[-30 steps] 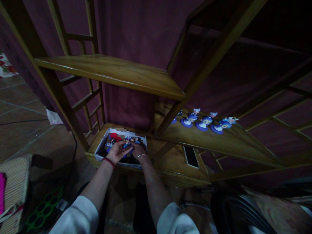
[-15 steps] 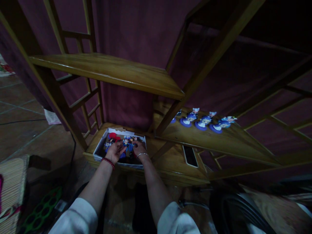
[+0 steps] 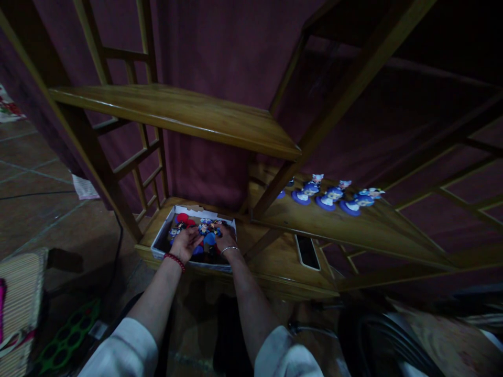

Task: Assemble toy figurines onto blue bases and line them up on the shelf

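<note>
Both my hands are inside a shallow white cardboard box [image 3: 163,238] full of small figurines and round coloured bases. My left hand [image 3: 186,244], with a red bead bracelet at the wrist, has its fingers closed on a small blue-and-white figurine [image 3: 204,229] near the middle of the box. My right hand [image 3: 225,239], wearing a silver bracelet, curls its fingers round a dark figurine [image 3: 216,229] at the right side; its fingertips are partly hidden. A blue round base [image 3: 210,239] lies between the hands. Red pieces [image 3: 182,218] lie at the back left.
The box stands on a low wooden shelf [image 3: 251,246], under a higher shelf board [image 3: 176,110]. Several blue-haired figurines on purple bases [image 3: 330,198] stand to the right. A dark phone-like slab [image 3: 307,251] with a pale edge lies nearby. Slanting posts [image 3: 275,191] frame the space.
My right fingers have shifted slightly within the box and curled round the dark figurine. My left hand stays almost in place. The view has moved very slightly.
</note>
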Tool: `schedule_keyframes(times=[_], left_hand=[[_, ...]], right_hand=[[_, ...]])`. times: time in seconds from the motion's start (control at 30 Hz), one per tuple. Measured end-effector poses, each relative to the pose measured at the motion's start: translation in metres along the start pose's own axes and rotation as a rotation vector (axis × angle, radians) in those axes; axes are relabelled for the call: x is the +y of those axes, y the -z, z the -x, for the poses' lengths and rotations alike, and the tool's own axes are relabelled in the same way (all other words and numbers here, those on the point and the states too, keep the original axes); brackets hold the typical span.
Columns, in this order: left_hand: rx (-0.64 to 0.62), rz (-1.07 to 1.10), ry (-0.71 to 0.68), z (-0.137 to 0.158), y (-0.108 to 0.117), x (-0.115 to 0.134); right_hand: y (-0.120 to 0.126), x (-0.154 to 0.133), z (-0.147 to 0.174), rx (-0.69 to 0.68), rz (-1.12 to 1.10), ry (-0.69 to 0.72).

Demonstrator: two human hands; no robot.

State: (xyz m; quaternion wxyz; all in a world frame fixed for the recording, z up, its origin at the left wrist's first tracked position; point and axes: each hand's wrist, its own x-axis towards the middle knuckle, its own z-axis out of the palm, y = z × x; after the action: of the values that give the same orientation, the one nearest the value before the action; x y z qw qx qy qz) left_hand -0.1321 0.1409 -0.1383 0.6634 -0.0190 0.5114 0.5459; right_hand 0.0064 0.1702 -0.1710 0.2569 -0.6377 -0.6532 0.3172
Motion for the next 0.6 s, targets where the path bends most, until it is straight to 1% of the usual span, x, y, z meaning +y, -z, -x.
schedule_keyframes(times=[0.13, 0.3, 0.6], left_hand=[[-0.019, -0.069, 0.029, 0.004, -0.003, 0.000], [-0.004, -0.164, 0.002, 0.010, -0.009, 0.000], [-0.049, -0.196, 0.018, 0.010, -0.007, -0.002]], right_hand=[[-0.001, -0.001, 0.000, 0.006, -0.015, -0.055], [-0.003, 0.000, -0.002, 0.055, -0.085, -0.059], [-0.007, 0.002, -0.006, 0.006, -0.214, -0.049]])
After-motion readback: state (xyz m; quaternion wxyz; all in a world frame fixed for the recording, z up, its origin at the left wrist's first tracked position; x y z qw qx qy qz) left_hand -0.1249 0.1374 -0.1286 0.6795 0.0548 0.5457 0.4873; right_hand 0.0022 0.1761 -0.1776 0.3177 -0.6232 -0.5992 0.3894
